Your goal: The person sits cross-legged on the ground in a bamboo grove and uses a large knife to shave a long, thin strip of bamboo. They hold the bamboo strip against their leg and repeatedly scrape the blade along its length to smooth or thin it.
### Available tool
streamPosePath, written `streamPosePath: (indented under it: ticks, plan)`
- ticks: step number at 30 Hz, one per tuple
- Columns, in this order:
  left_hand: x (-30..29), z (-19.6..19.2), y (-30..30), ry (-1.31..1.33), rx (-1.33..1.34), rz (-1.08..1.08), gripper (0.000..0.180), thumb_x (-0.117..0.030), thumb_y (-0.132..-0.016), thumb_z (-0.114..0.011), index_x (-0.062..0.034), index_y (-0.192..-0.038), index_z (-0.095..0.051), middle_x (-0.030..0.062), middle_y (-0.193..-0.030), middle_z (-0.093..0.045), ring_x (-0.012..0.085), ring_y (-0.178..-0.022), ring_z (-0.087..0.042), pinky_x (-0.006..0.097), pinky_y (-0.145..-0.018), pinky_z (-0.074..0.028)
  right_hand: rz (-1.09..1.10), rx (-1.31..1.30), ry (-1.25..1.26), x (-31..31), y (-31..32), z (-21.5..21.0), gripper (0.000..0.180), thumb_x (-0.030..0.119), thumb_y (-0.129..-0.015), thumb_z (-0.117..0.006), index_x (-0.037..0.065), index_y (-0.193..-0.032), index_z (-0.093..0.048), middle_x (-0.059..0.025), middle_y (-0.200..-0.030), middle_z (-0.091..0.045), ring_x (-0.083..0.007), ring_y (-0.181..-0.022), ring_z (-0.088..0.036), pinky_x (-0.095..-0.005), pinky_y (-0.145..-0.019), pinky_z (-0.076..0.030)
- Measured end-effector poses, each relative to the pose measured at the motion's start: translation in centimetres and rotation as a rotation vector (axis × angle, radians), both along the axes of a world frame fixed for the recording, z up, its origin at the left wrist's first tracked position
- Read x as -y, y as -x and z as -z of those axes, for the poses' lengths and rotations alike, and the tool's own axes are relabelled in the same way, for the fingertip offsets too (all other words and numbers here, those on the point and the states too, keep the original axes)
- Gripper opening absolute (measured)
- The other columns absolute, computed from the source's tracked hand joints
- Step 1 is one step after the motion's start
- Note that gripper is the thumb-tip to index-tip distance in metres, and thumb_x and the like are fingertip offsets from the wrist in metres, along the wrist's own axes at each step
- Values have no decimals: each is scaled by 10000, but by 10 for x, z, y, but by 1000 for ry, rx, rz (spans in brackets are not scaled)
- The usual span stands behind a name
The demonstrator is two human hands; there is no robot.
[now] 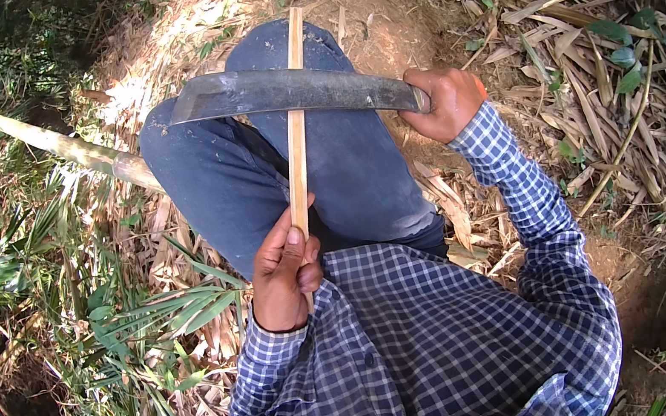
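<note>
My left hand (282,269) is closed round the lower part of a pale, narrow bamboo strip (299,157), thumb on top. The strip runs up and away from me over my knees, its far end beyond them. In my right hand (449,102) is the handle of a machete (289,90), mostly hidden by the fingers. Its long, dark, slightly curved blade points left and lies across the strip, over it. Whether the edge bites into the strip, I cannot tell.
My bent legs in dark blue trousers (345,172) are under the strip and blade. A thick bamboo pole (75,150) slants in from the left and ends behind my knee. Dry leaves (600,91) cover the ground at right; green plants (168,314) grow at left.
</note>
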State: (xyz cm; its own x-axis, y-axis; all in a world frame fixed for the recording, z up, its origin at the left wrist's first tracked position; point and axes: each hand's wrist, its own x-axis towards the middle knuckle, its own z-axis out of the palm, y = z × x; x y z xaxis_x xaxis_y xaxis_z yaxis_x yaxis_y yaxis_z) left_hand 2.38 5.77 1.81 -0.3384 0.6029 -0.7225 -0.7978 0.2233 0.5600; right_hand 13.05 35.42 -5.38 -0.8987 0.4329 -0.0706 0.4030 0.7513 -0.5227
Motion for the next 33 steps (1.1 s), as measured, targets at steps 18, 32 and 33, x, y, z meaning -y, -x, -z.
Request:
streamPosePath:
  ticks: [18,32,33]
  plan:
    - [9,-2,5,-10,77,5,403,-177,-1059,-394,-36,-1436,-426,-14,-709,-441,24,-485,-295,165,-427,-265,246,197,162,-12,13,4,256,235,-768,-691,38,-930,-710,-132,-563,-617,-244,-470,-606,-358,-466,-497]
    - [12,1,4,-92,221,-69,418,-197,-1065,-394,-36,-1451,-408,-22,-702,-419,27,-492,-298,166,-438,-282,-1,-23,4,5,-3,-10,135,181,-706,-685,77,-782,-645,-155,-637,-634,-335,-569,-637,-421,-513,-505]
    - [12,3,3,-93,220,-75,418,-197,-1065,-394,-35,-1450,-408,-20,-701,-419,27,-491,-301,166,-437,-282,-35,-43,-8,6,-2,-13,144,188,-707,-688,72,-776,-640,-153,-633,-635,-332,-562,-637,-419,-512,-504]
